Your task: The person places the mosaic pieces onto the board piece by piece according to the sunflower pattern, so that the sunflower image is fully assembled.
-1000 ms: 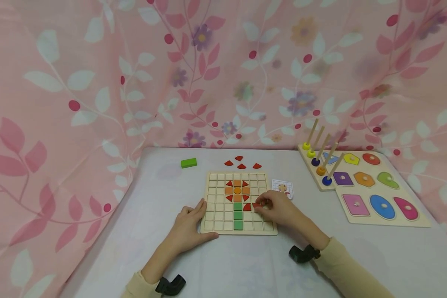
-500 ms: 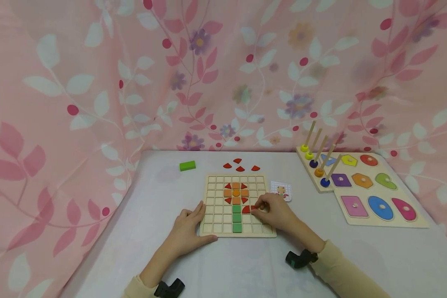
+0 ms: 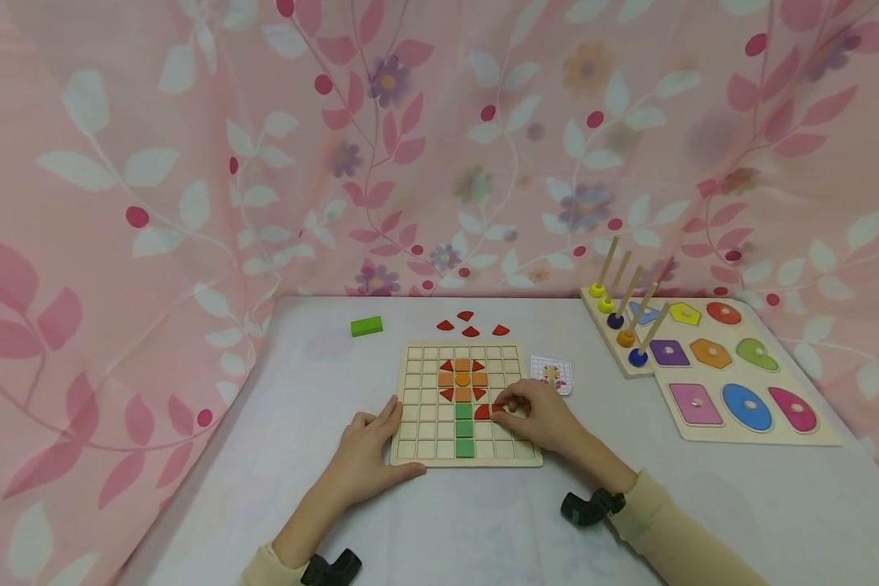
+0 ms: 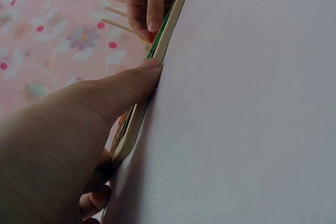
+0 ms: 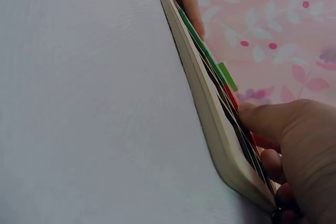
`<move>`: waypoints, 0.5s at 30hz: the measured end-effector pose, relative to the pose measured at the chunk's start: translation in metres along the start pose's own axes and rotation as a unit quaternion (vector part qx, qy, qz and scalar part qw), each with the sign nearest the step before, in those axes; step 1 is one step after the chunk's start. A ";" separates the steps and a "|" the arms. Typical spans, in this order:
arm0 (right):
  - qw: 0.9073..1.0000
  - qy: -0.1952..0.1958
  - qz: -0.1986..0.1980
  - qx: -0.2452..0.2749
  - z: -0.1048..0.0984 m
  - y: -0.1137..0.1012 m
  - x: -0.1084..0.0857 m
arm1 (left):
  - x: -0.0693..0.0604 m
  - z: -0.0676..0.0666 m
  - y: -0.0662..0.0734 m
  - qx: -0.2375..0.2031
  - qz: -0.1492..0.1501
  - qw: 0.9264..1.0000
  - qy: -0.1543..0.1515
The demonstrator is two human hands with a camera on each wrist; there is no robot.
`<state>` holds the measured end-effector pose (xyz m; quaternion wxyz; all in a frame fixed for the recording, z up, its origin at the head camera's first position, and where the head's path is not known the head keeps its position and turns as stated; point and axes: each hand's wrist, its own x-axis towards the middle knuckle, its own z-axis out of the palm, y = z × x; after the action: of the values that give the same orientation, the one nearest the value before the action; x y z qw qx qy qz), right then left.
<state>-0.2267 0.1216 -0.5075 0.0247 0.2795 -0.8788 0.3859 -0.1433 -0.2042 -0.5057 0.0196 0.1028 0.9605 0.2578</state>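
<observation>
Red piece (image 3: 496, 408) pinched at the grid board (image 3: 428, 448)
Fingertips of the right hand (image 3: 540, 417) nearly meet on it, beside another red wedge (image 3: 482, 413); the left hand (image 3: 367, 457) spreads around the board's near-left corner.

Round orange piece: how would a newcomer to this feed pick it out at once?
On the white table cover, find the wooden grid board. On its far half, beyond the column of three green squares, four orange squares form a cross. The round orange piece sits at that cross's centre, the only circle visible on the board, among squares and red wedges.
</observation>
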 end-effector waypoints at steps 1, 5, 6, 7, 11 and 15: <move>1.000 0.000 -0.002 0.006 0.000 0.000 0.000 | 0.000 0.000 0.000 0.000 -0.001 1.000 -0.001; 1.000 0.002 -0.009 0.028 -0.002 0.002 -0.001 | 0.000 -0.001 0.001 -0.001 0.002 1.000 -0.002; 0.999 0.002 -0.010 0.033 -0.002 0.003 -0.002 | 0.000 -0.002 0.001 -0.002 0.003 1.000 -0.003; 0.999 0.003 -0.010 0.035 -0.002 0.003 -0.002 | 0.000 -0.002 0.001 -0.003 0.003 1.000 -0.003; 0.999 0.003 -0.019 0.029 -0.002 0.006 -0.001 | 0.001 -0.003 0.001 -0.003 0.002 1.000 -0.003; 0.999 0.003 -0.023 0.027 0.000 0.007 0.000 | 0.000 -0.001 0.000 -0.002 -0.002 1.000 -0.003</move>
<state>-0.2301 0.1258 -0.5120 0.0285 0.2994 -0.8611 0.4099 -0.1436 -0.2045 -0.5049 0.0231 0.1018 0.9601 0.2594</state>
